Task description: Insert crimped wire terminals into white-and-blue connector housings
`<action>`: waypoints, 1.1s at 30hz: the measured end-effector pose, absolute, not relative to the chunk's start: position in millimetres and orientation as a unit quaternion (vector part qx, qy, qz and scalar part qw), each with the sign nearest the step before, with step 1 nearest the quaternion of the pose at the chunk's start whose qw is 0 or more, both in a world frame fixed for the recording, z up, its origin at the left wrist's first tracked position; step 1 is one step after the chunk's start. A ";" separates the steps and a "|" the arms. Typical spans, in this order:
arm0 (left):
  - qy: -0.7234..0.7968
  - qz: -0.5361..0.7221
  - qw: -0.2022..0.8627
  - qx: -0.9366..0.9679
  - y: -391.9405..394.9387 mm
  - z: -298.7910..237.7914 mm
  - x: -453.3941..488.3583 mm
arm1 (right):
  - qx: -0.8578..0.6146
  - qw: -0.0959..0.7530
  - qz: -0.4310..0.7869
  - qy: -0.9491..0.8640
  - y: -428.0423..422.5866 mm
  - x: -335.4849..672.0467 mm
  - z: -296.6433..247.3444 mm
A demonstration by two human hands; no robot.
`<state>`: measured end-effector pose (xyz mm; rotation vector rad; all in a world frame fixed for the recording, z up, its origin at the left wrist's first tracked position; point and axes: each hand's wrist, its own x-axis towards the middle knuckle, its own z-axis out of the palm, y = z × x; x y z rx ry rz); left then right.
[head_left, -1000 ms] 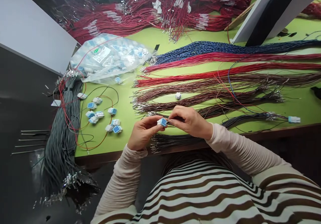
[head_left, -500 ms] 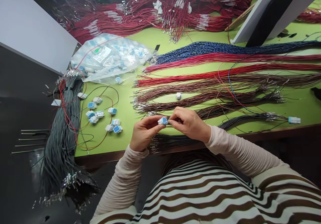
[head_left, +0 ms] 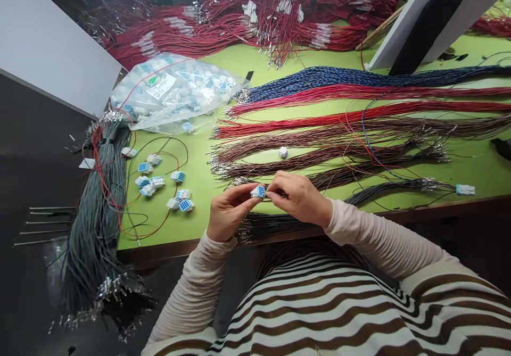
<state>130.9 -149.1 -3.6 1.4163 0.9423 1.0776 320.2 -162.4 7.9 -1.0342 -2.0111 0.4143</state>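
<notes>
Between the thumb and fingers of my left hand [head_left: 227,212] is a small white connector housing with a blue face [head_left: 258,191], held above the table's front edge. My right hand [head_left: 299,197] pinches at the blue face; a wire end may be in its fingertips, too small to be sure. Under and beyond my hands lie bundles of brown wires [head_left: 271,159] with metal terminals at their left ends. A lone white connector [head_left: 283,152] rests among them. Several loose blue-and-white connectors [head_left: 186,205] lie on the table left of my hands.
A clear bag of connectors [head_left: 175,92] lies at the back left. Grey wires [head_left: 93,201] hang over the left edge. Blue [head_left: 319,82] and red wire bundles [head_left: 319,119] stretch rightward. A wired connector [head_left: 465,190] sits at right. White panels [head_left: 43,36] stand at both sides.
My right fingertips have come slightly closer to the connector's blue face. My left hand keeps its hold, and the view has shifted a little.
</notes>
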 end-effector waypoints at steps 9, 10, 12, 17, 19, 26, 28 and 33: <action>0.403 0.455 0.528 0.593 -148.8 -3.3 130.5 | -0.393 0.417 0.234 -0.785 -161.1 323.1 5.7; 0.405 0.453 0.532 0.589 -148.8 -2.9 130.6 | -0.392 0.422 0.237 -0.782 -161.1 323.9 6.0; 0.407 0.450 0.535 0.588 -149.1 -2.4 130.7 | -0.391 0.426 0.231 -0.783 -161.5 323.9 6.0; 0.407 0.450 0.523 0.598 -149.9 -3.5 129.6 | -0.383 0.412 0.176 -0.808 -161.8 319.0 3.8; 0.412 0.452 0.528 0.590 -149.7 -3.6 129.2 | -0.377 0.415 0.185 -0.807 -161.1 319.0 4.1; 0.423 0.451 0.534 0.576 -149.9 -3.9 129.8 | -0.372 0.427 0.228 -0.792 -159.8 325.6 7.7; 0.419 0.446 0.533 0.585 -150.3 -5.4 129.4 | -0.364 0.425 0.224 -0.798 -159.7 324.4 7.0; 0.410 0.440 0.540 0.588 -150.3 -8.3 127.3 | -0.361 0.417 0.229 -0.802 -158.9 319.1 5.4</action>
